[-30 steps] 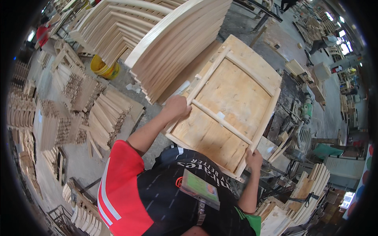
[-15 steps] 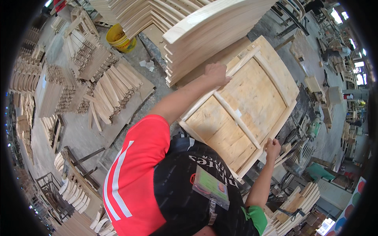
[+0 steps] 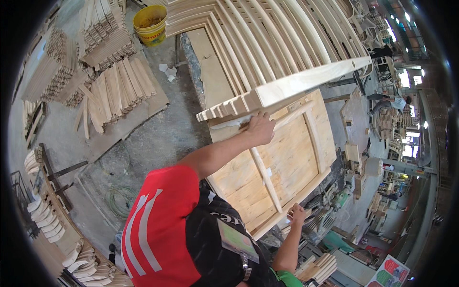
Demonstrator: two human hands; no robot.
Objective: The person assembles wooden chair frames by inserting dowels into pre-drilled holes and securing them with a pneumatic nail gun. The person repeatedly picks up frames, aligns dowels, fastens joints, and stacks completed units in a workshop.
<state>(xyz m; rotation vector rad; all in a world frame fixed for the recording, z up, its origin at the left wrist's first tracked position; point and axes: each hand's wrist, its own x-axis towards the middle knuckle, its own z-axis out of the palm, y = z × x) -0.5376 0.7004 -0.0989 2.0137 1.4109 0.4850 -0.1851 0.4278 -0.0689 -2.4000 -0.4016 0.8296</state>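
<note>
- Holding a framed wooden panel (image 3: 282, 162), back side up, frame rails and a centre crossbar showing.
- Left hand (image 3: 260, 128) sits on the panel's far edge, fingers curled together over the top rail, right where the crossbar meets it.
- Right hand (image 3: 296, 214) is clamped on the near lower edge, thumb on top, fingers wrapped under and hidden.
- Panel lies tilted across a workbench (image 3: 210, 71), just under the overhanging end of a stack of curved slatted frames (image 3: 267, 52); my left hand is nearly touching that stack's lowest board.
- Step, as I read it: positioning the panel by both edges, mid-carry or mid-slide.
- Next move needs both grips kept firm, panel kept level, and clearance from the stack overhead so knuckles don't pinch.
- Floor clutter: yellow bucket (image 3: 150, 24), bundles of cut wooden pieces (image 3: 114, 86).
</note>
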